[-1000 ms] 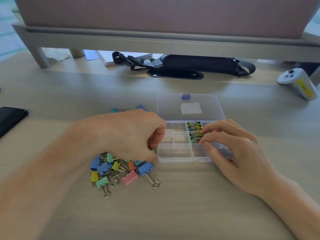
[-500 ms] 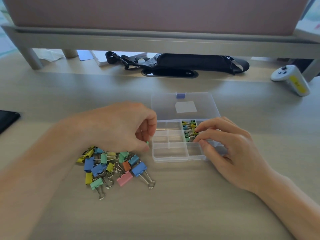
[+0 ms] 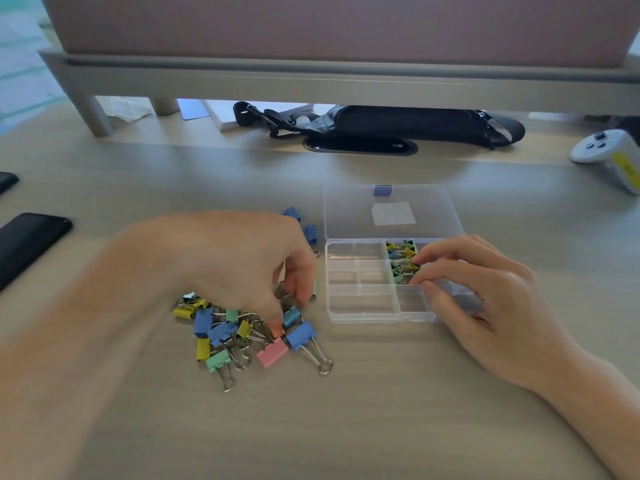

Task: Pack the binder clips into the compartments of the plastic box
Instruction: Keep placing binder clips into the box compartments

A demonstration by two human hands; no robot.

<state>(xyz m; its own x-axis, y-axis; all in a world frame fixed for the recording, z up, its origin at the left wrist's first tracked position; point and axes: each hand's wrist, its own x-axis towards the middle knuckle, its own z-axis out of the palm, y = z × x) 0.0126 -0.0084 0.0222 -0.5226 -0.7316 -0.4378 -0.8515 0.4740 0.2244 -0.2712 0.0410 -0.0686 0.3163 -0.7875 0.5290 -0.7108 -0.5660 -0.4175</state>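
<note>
Right now my left hand point(image 3: 242, 268) curls down over the loose binder clips point(image 3: 249, 332) heaped left of the plastic box point(image 3: 363, 306), fingertips pinched among them; whether one is gripped, I cannot tell. The box's long axis runs left to right, lid point(image 3: 393, 211) hinged open away from me, its white label unreadable. My right hand point(image 3: 485, 299) pinches clips in a far-right compartment.

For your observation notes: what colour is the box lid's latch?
Blue latch, clearest in the head view.
</note>
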